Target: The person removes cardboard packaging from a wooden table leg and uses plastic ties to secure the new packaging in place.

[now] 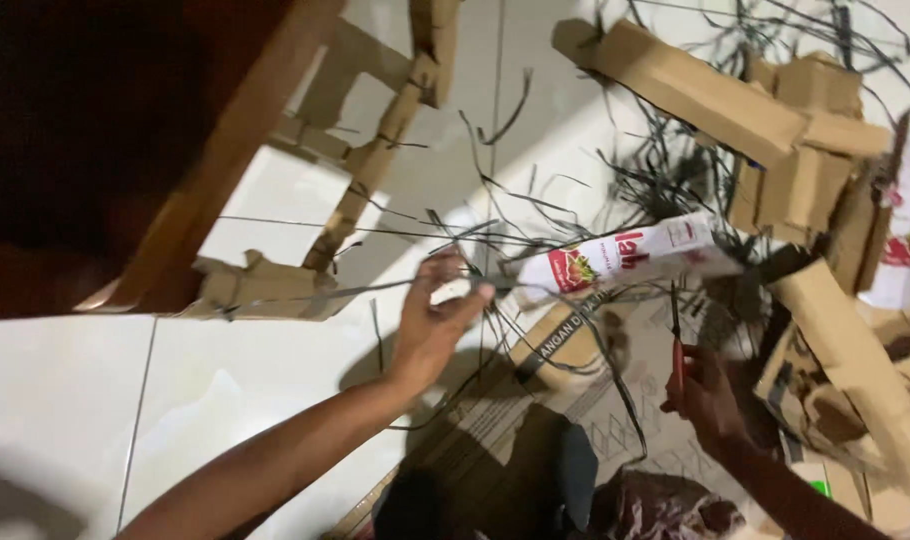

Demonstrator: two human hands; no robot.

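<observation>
Left hand [430, 320] pinches dark strips [535, 290]; right hand [700, 395] grips red-handled scissors [677, 345] amid cardboard [695, 90].

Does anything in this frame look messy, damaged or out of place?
Yes. Thin dark strips lie scattered and tangled over the white tiled floor, among torn cardboard pieces. A cut-out cardboard frame looks ragged. The left hand pinches one strip; the right hand holds red-handled scissors.

White tiled floor [65, 400] seen underneath. Brown wooden furniture edge [225, 150] noted upper left. Cut cardboard frame [370, 160] laid beside it. Folded cardboard pieces [775, 130] heaped upper right; a cardboard tube [855, 360] is propped at right. Flattened printed carton [595, 400] spread below.
</observation>
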